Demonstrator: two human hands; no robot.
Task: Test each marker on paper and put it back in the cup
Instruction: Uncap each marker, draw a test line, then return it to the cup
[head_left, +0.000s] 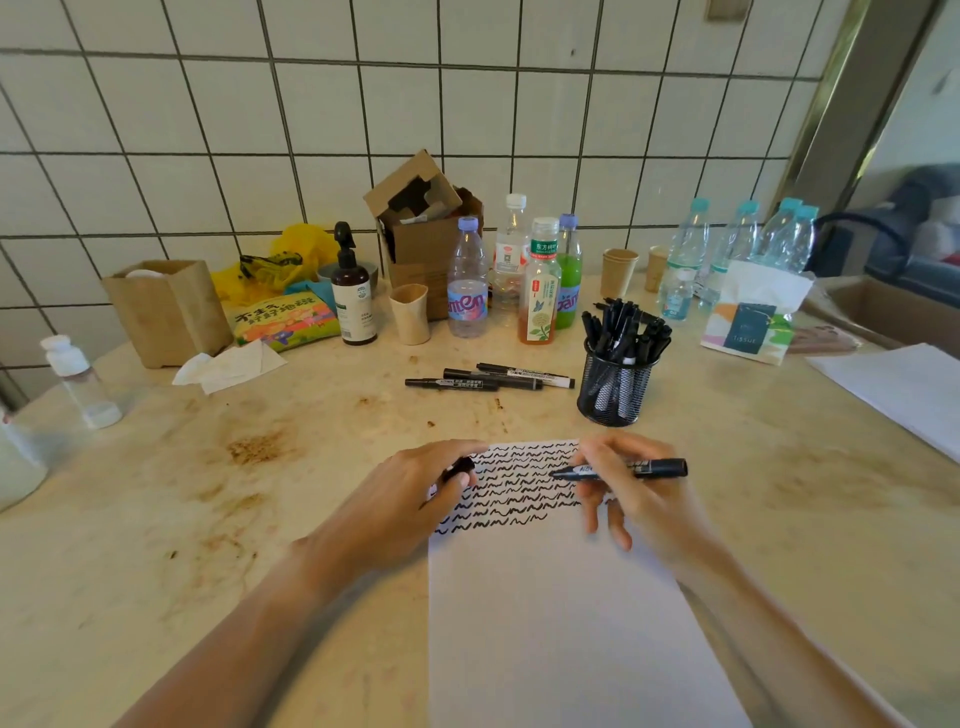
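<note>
While the right hand (631, 488) held an uncapped black marker (621, 469) with its fingers (597, 512) curled around the barrel, the tip pointed left over the paper (561, 613), just above the rows of black wavy lines (511, 491). The left hand (410, 499) rested on the left edge of the paper and pinched a black cap (460, 469) between thumb and fingers. A black mesh cup (613, 389) full of markers stood on the table (208, 519) behind the paper, and three markers (491, 378) lay flat just to its left
</note>
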